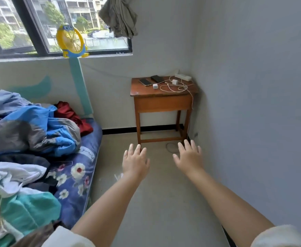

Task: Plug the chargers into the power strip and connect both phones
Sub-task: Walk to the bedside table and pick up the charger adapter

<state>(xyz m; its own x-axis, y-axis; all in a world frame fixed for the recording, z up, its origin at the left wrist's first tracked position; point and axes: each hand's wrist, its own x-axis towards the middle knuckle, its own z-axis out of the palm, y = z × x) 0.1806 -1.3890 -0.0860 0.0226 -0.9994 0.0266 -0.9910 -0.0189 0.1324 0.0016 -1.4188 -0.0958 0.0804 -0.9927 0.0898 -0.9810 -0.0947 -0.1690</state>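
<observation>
Both the left hand (pixel 135 162) and right hand (pixel 188 157) reach forward empty, fingers spread, well short of the small brown wooden table (pixel 164 102). On it lie two dark phones (pixel 150 80), two white charger cubes (pixel 164 84) with tangled white cables (pixel 177 88), and a white power strip (pixel 183 77) at its back right corner.

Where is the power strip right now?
In the head view, the power strip lies at the back right corner of the wooden table, against the wall, just behind the white chargers and tangled cables.
</observation>
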